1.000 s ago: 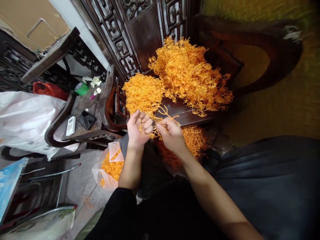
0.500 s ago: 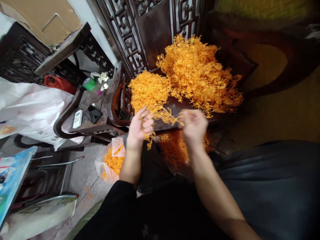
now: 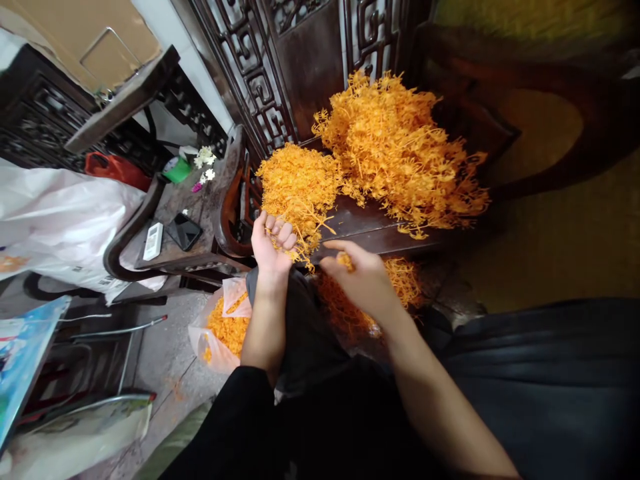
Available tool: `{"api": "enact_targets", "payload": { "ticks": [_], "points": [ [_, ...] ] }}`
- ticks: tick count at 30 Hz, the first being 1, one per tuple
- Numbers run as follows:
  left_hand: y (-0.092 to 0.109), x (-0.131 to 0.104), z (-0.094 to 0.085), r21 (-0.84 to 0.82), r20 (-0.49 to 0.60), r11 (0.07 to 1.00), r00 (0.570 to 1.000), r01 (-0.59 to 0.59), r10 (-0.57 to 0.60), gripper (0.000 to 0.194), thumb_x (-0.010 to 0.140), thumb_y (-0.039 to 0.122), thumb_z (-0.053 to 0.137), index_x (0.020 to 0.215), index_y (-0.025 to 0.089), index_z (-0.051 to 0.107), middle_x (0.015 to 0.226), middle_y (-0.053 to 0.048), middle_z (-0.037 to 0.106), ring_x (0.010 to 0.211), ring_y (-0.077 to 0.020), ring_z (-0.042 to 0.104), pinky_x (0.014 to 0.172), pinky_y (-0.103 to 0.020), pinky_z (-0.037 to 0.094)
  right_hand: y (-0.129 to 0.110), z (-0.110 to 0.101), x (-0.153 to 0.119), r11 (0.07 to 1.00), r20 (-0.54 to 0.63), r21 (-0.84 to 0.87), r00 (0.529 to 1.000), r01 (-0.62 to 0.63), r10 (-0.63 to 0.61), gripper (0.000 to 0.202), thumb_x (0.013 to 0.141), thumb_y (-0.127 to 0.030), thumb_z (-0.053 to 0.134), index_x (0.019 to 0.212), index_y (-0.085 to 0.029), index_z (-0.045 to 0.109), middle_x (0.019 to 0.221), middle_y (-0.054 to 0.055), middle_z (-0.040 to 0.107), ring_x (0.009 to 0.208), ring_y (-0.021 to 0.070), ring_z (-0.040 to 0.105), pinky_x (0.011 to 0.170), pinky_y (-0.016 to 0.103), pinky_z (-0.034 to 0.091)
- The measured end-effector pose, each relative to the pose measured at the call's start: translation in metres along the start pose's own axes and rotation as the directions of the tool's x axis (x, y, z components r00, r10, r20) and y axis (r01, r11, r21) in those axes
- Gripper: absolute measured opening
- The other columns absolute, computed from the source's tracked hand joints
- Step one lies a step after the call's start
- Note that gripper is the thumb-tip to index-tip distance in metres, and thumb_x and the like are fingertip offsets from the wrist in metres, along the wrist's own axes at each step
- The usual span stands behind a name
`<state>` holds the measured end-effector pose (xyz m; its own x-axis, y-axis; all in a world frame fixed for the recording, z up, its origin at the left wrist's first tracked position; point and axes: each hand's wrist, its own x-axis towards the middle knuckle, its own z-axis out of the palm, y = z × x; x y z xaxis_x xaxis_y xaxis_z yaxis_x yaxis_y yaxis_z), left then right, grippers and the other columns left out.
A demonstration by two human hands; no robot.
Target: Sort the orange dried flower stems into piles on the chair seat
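My left hand [image 3: 273, 245] has its fingers curled round a bunch of thin orange strands [image 3: 303, 250] that poke out on its right side. To the right, my right hand [image 3: 361, 273] has thumb and forefinger apart, with a small orange piece [image 3: 345, 261] lodged against its curled fingers. Beyond my left hand lies a smaller heap of short orange bits [image 3: 299, 177]. A larger heap of branching orange strands [image 3: 395, 147] sits behind and to the right, on the dark wooden seat [image 3: 367, 227].
A plastic bag [image 3: 227, 333] with orange bits stands on the floor at left. More orange strands [image 3: 400, 280] lie below the seat edge. On the side table are a black phone [image 3: 185, 231], a white remote [image 3: 153, 241] and green tape [image 3: 177, 169].
My right hand has moved slightly left and down, its thumb and forefinger now apart. The strands stretched between my hands are no longer held by my right hand.
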<state>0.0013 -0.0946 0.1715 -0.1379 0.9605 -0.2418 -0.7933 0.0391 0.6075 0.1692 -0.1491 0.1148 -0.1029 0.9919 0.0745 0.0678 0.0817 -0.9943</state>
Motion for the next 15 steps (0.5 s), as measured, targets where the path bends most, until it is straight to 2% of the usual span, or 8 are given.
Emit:
{"api": "enact_targets", "payload": {
  "ticks": [1,3,6,9,12,14,15],
  "points": [
    [-0.001,0.000,0.000,-0.004,0.000,1.000,1.000,-0.006,0.006,0.043,0.106,0.031,0.041,0.067,0.021,0.026,0.056,0.008,0.026,0.037,-0.0044,0.020,0.036,-0.019,0.013,-0.001,0.008,-0.002,0.986,0.016,-0.155,0.998,0.060,-0.058,0.041,0.089,-0.050,0.074,0.116,-0.019,0.071,0.085,0.005,0.072,0.065,0.0162,0.059,0.061,0.030,0.044],
    [-0.004,-0.001,0.001,-0.005,-0.023,1.000,1.000,-0.018,0.018,0.042,0.105,0.030,0.041,0.067,0.021,0.026,0.056,0.008,0.025,0.037,-0.0044,0.019,0.036,-0.020,0.012,-0.004,0.022,-0.005,0.916,0.073,-0.373,0.988,0.151,-0.133,0.029,0.096,-0.043,0.067,0.107,-0.017,0.069,0.094,0.009,0.074,0.076,0.0208,0.065,0.068,0.032,0.043],
    [-0.009,0.000,0.000,0.002,-0.115,0.999,0.992,-0.055,0.055,0.044,0.103,0.031,0.046,0.067,0.022,0.023,0.054,0.009,0.022,0.037,-0.0050,0.016,0.035,-0.021,0.011,-0.014,0.033,-0.013,0.834,0.123,-0.524,0.984,0.172,-0.125,0.028,0.107,-0.033,0.046,0.090,-0.018,0.062,0.085,0.009,0.072,0.072,0.0216,0.065,0.063,0.033,0.034],
    [-0.007,0.006,-0.002,0.000,-0.184,0.997,0.980,-0.074,0.073,0.045,0.101,0.032,0.049,0.066,0.023,0.021,0.053,0.010,0.018,0.037,-0.0057,0.012,0.036,-0.023,0.009,-0.031,0.029,-0.026,0.826,0.179,-0.521,0.974,0.214,-0.139,0.027,0.107,-0.029,0.043,0.086,-0.019,0.058,0.080,0.006,0.069,0.068,0.0206,0.063,0.062,0.033,0.031],
    [0.003,0.014,-0.006,-0.017,-0.260,0.995,0.961,-0.100,0.092,0.044,0.104,0.030,0.042,0.066,0.023,0.020,0.052,0.009,0.017,0.037,-0.0068,0.012,0.038,-0.024,0.009,-0.054,0.011,-0.041,0.866,0.215,-0.424,0.959,0.263,-0.186,0.031,0.107,-0.027,0.041,0.082,-0.019,0.057,0.075,0.005,0.065,0.067,0.0186,0.061,0.063,0.032,0.034],
    [0.008,0.016,-0.008,-0.031,-0.263,0.990,0.957,-0.137,0.124,0.044,0.105,0.030,0.037,0.066,0.023,0.020,0.052,0.009,0.018,0.038,-0.0070,0.014,0.039,-0.024,0.010,-0.064,0.001,-0.047,0.899,0.244,-0.329,0.946,0.289,-0.215,0.031,0.108,-0.025,0.040,0.085,-0.018,0.061,0.078,0.004,0.066,0.072,0.0178,0.064,0.067,0.031,0.040],
    [0.009,0.015,-0.008,-0.038,-0.235,0.987,0.961,-0.159,0.145,0.044,0.106,0.030,0.037,0.066,0.022,0.021,0.053,0.008,0.020,0.038,-0.0067,0.015,0.039,-0.023,0.011,-0.066,-0.002,-0.047,0.904,0.256,-0.289,0.936,0.314,-0.243,0.030,0.108,-0.023,0.040,0.094,-0.017,0.065,0.084,0.005,0.069,0.079,0.0181,0.066,0.071,0.030,0.044]
  ]
}}
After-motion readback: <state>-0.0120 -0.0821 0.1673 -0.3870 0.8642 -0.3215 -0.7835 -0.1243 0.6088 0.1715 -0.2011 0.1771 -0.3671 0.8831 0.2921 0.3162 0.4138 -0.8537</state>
